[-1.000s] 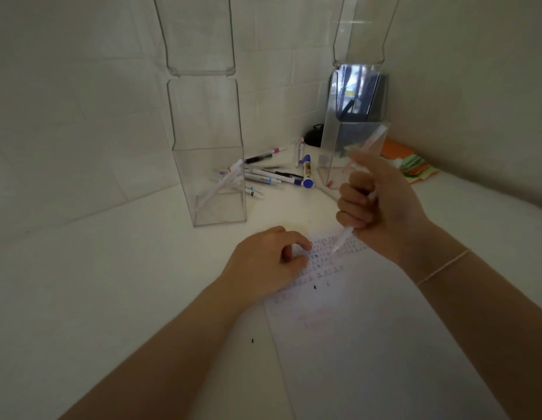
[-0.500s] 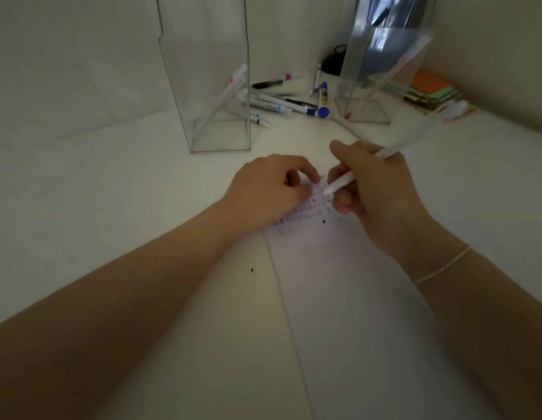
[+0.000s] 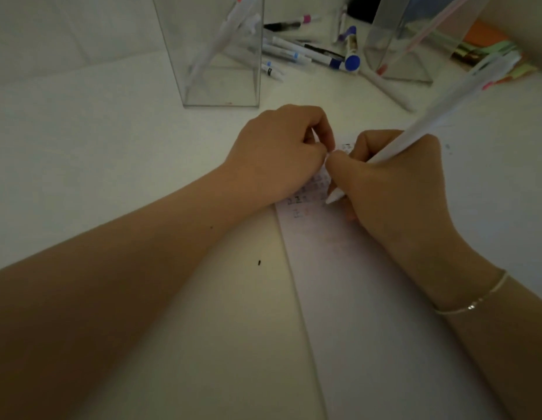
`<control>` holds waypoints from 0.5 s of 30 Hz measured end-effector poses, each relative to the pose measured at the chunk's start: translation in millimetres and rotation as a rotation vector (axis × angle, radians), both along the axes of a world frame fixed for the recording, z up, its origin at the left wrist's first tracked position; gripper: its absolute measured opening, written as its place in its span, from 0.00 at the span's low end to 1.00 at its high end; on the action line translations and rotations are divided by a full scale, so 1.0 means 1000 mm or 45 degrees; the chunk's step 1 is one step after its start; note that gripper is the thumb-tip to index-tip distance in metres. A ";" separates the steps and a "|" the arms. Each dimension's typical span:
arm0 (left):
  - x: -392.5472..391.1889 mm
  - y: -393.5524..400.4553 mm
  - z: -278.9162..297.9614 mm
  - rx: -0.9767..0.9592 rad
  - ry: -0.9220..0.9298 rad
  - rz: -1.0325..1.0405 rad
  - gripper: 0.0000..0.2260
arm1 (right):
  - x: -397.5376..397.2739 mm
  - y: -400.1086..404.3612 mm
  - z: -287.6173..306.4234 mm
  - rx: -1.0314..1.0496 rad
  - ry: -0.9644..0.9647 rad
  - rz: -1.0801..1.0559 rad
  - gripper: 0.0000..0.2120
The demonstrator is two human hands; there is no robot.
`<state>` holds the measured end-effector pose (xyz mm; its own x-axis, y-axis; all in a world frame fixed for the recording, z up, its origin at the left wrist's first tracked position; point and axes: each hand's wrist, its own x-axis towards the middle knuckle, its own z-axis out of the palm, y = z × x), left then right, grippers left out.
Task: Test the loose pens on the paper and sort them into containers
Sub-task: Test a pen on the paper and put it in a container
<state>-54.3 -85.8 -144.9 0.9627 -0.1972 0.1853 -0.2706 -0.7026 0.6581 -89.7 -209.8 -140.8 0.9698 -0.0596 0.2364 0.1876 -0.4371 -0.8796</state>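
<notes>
Head view: closer and lower than half a second ago, right hand (image 3: 394, 180) gripping white pen (image 3: 415, 137), tip now down on paper (image 3: 369, 298) among small test marks. Left hand (image 3: 282, 153) curled, resting on paper's top edge, knuckles touching right thumb. Clear containers (image 3: 221, 56) cut off above; loose pens (image 3: 297, 53) between them; marks illegible.

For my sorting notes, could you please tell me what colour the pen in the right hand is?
White: the slim plastic pen held in the right hand, seen in the head view.
</notes>
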 end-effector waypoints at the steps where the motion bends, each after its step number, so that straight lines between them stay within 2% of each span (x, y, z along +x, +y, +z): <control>1: 0.000 0.000 0.000 0.002 0.004 0.003 0.06 | 0.000 0.000 -0.001 -0.013 -0.008 0.003 0.12; 8: 0.000 0.000 -0.001 -0.010 0.018 0.002 0.06 | 0.001 0.001 -0.004 -0.172 -0.117 -0.012 0.14; 15: -0.001 0.000 0.000 -0.015 0.033 0.014 0.06 | 0.001 0.000 -0.003 -0.135 -0.071 0.028 0.14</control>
